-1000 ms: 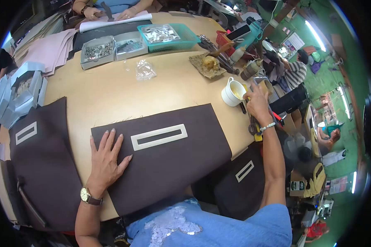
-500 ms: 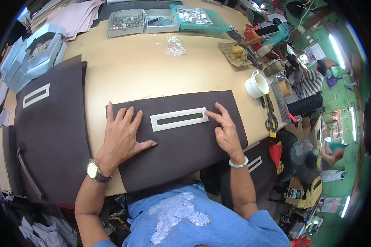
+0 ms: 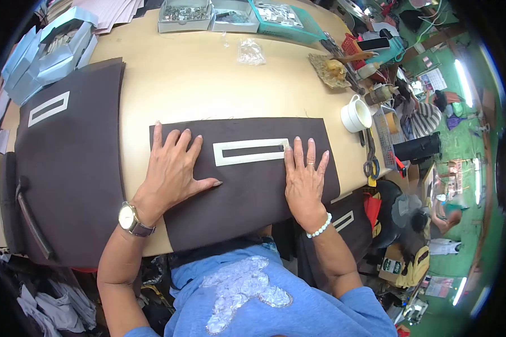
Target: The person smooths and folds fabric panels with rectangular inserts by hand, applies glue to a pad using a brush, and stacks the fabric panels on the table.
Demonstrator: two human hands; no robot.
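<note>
A dark brown fabric panel lies flat in front of me on the table. On it sits a pale rectangular frame with a long slot in its middle. My left hand rests spread on the panel's left part, thumb pointing toward the frame. Flat on the right part is my right hand, fingers stretched out, its index fingertip touching or right beside the frame's right end. Neither hand grasps anything.
More dark panels with a similar frame lie at left, a hammer on top. Scissors and a white cup stand right. Small-parts boxes line the back. Another panel hangs below the right edge.
My right hand has turned from a pointing, partly curled pose to lying flat with fingers extended. The left hand stays spread on the panel. The camera view has shifted slightly.
</note>
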